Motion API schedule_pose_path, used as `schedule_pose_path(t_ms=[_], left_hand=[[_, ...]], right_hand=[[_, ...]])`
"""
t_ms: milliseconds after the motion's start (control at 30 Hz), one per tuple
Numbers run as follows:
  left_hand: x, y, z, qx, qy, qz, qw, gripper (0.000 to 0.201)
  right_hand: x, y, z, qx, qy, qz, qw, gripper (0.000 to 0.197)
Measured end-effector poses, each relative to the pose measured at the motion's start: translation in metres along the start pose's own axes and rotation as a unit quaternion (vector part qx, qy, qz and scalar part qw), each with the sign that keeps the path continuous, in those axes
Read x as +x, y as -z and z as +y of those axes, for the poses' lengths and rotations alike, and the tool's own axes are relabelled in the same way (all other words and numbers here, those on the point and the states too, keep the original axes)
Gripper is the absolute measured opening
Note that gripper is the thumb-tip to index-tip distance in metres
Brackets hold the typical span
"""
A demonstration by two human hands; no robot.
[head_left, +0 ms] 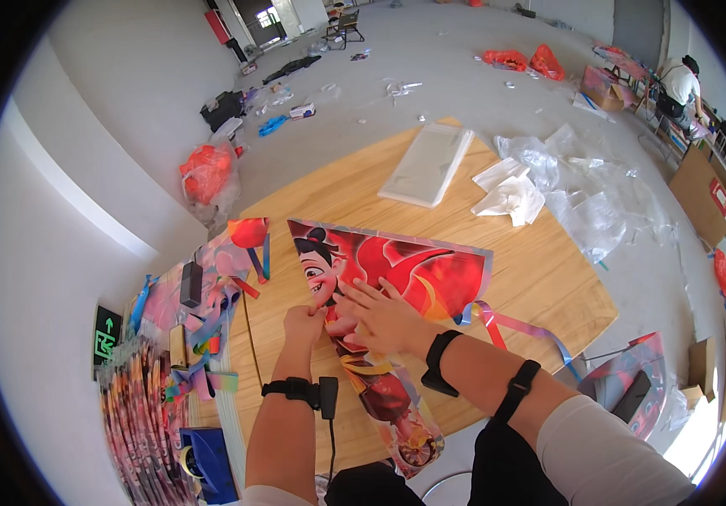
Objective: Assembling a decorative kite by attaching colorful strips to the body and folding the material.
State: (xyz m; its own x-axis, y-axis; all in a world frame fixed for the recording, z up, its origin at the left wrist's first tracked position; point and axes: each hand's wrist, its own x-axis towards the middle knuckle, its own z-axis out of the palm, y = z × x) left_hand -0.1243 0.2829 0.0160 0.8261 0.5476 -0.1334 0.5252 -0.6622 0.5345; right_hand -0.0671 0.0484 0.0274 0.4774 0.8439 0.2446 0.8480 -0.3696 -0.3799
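Observation:
A glossy red printed sheet (pixel 414 270) with a cartoon character lies on the wooden table (pixel 548 282) in front of me. It has a broad upper part, and a narrower printed strip (pixel 388 405) runs down toward me over the table's near edge. My left hand (pixel 302 324) is closed, its fingers pinching the sheet's left edge. Spread flat with fingers apart, my right hand (pixel 380 316) presses on the sheet's middle. Coloured ribbons (pixel 519 327) trail from its right corner. Black straps circle both my wrists.
Clear plastic sleeves (pixel 427 164) are stacked at the table's far edge, beside crumpled white wrapping (pixel 510 196). Clear film (pixel 586 207) hangs off the right. At left are ribbons, folded printed sheets (pixel 135 422), a dark block (pixel 191 284) and a blue tape dispenser (pixel 211 468). A person (pixel 680 88) works far right.

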Motion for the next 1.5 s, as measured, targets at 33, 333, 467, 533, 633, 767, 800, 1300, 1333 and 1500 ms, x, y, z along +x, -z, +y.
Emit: schedule_pose_path(t_ms=[33,333,467,533,633,767,800,1300,1333,1500], left_hand=[[-0.002,-0.001,0.004,0.006,-0.005,0.004,1.0,0.039],[0.005,-0.007,-0.008,0.013,-0.027,0.03,0.999,0.039],[0.004,-0.009,-0.002,0.008,-0.023,0.023,0.999,0.04],[0.003,-0.01,0.0,-0.006,-0.024,0.03,0.999,0.041],[0.004,-0.005,0.001,0.01,-0.016,0.021,1.0,0.038],[-0.008,-0.001,-0.003,-0.031,-0.015,0.064,0.997,0.039],[-0.018,-0.002,0.011,-0.03,-0.014,0.059,0.998,0.039],[-0.157,-0.034,0.035,0.195,-0.322,0.002,0.927,0.074],[-0.158,-0.035,0.034,0.196,-0.321,-0.001,0.927,0.074],[-0.164,-0.038,0.033,0.197,-0.321,0.002,0.926,0.077]], right_hand=[[-0.002,0.003,0.004,-0.004,-0.001,-0.002,1.0,0.08],[-0.047,0.034,0.065,-0.165,-0.193,0.009,0.967,0.076],[-0.06,0.035,0.078,-0.167,-0.205,0.008,0.964,0.075],[-0.061,0.035,0.079,-0.167,-0.205,0.012,0.964,0.076],[-0.059,0.035,0.076,-0.162,-0.205,0.014,0.965,0.077],[-0.052,0.036,0.069,-0.159,-0.205,0.011,0.966,0.077],[-0.055,0.036,0.072,-0.158,-0.209,0.008,0.965,0.077],[-0.059,0.031,0.078,-0.186,-0.196,0.064,0.961,0.075],[-0.059,0.031,0.078,-0.184,-0.198,0.063,0.961,0.075],[-0.059,0.031,0.077,-0.178,-0.197,0.056,0.962,0.076]])
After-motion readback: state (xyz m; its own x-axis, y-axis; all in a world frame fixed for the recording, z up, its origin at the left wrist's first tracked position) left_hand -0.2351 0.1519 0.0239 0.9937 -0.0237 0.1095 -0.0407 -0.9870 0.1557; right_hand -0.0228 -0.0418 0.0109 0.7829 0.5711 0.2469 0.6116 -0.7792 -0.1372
